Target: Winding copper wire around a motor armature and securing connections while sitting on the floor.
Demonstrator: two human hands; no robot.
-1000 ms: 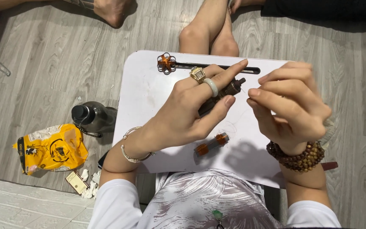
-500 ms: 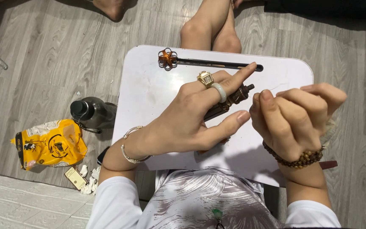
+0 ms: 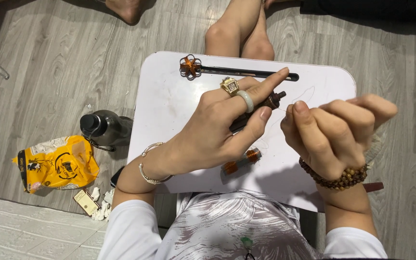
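just above the middle of the white lap table point(image 3: 169, 110), a dark brown rod-shaped tool point(image 3: 266, 105) lies tilted in the left hand point(image 3: 217, 130), its small dark tip poking out past the fingers toward the right. the left hand is curled round it, thumb pressed along the underside and index finger stretched out straight over the top; two rings sit on the middle fingers. a very thin thread point(image 3: 304, 94) runs from the tip across to the right hand point(image 3: 328, 130), which is closed tight, thumb and fingertips pinched together on the thread's end. beneath the left hand a small tube of orange beads point(image 3: 241, 161) lies on the table. at the far edge sits an orange wire flower point(image 3: 190, 66) beside a dark slot. on the floor to the left stand a dark bottle point(image 3: 104, 127) and a yellow snack bag point(image 3: 56, 163).
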